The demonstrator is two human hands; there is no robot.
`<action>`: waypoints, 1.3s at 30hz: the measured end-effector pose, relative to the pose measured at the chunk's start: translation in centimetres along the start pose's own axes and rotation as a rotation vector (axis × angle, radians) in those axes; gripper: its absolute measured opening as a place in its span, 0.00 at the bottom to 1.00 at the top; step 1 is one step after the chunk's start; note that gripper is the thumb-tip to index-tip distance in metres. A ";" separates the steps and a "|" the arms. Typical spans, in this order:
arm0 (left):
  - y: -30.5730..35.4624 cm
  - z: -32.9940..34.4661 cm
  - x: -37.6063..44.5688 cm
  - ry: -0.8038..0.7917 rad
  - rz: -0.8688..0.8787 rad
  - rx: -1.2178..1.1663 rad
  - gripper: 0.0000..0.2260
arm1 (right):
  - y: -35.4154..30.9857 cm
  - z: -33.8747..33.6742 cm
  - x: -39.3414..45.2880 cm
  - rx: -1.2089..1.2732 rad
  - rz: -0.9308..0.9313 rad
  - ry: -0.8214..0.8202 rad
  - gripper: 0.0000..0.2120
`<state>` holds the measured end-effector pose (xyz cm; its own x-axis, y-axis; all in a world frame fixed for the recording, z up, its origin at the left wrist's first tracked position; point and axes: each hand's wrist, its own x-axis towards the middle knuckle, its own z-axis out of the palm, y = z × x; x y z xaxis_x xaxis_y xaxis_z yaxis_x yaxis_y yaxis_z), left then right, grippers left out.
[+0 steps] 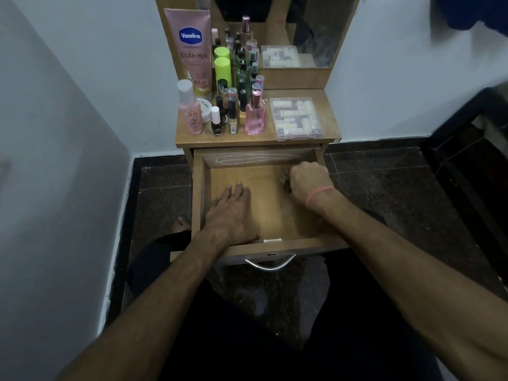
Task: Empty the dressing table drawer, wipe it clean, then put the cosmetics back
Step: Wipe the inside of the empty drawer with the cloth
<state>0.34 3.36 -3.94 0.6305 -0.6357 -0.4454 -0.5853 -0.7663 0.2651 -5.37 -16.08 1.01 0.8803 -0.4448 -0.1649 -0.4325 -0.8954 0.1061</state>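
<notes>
Open drawer [204,193], emptied: left hand [230,213] spread flat on its floor; right hand [309,178] fisted around a dark, blurred object. Cosmetics [236,86] stand on the worktop [328,116] beyond both hands.

The scene is dim, with a cool cast on the walls. The brightest patch is a warm pool of light on the floor of the open drawer [264,204]; below the drawer the foreground sinks into near black. Right of the drawer's middle, the right hand [309,182] and what it grips smear with motion blur. Straight lines bow outward away from the drawer, a wide-angle distortion.
</notes>
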 end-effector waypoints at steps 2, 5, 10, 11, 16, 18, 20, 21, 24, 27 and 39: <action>0.1 0.0 0.1 -0.001 -0.004 -0.003 0.60 | 0.0 -0.2 -2.5 0.054 -0.093 -0.090 0.08; 0.2 -0.2 -0.1 -0.007 -0.006 -0.018 0.59 | 0.0 -0.8 -5.9 0.061 -0.244 -0.194 0.12; 0.3 -0.3 -0.2 -0.003 -0.001 -0.018 0.59 | 2.2 -2.1 -4.1 -0.072 -0.244 -0.181 0.11; 0.3 -0.3 -0.1 -0.004 0.001 -0.019 0.59 | 2.1 -2.3 -3.1 -0.098 -0.222 -0.126 0.07; 0.1 -0.1 0.2 -0.005 0.001 -0.024 0.60 | 1.1 -1.8 -0.8 -0.101 -0.305 0.001 0.06; -0.1 0.1 0.3 -0.002 0.002 -0.025 0.60 | 1.7 -0.5 -1.3 -0.019 -0.399 -0.057 0.11; -0.3 0.3 0.5 -0.002 0.004 -0.030 0.60 | 2.5 0.5 -2.2 0.090 -0.493 -0.154 0.18; -0.2 0.3 0.5 -0.002 0.005 -0.033 0.60 | 2.7 0.7 -2.7 0.126 -0.533 -0.205 0.19; -0.2 0.3 0.3 0.010 0.001 -0.040 0.60 | 2.8 1.1 -3.5 0.118 -0.669 -0.308 0.16; 0.0 -0.1 0.1 0.009 -0.001 -0.043 0.59 | 2.5 -0.5 -3.6 0.036 -0.614 -0.420 0.19; 0.5 -2.0 -6.0 0.120 -0.109 -0.274 0.21 | 3.6 -1.4 -4.8 0.124 -0.345 -0.504 0.09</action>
<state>-2.73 6.63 0.60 0.7473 -0.5423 -0.3839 -0.3618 -0.8167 0.4495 -10.92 -17.13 3.51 0.7862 -0.0577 -0.6152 -0.1851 -0.9719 -0.1454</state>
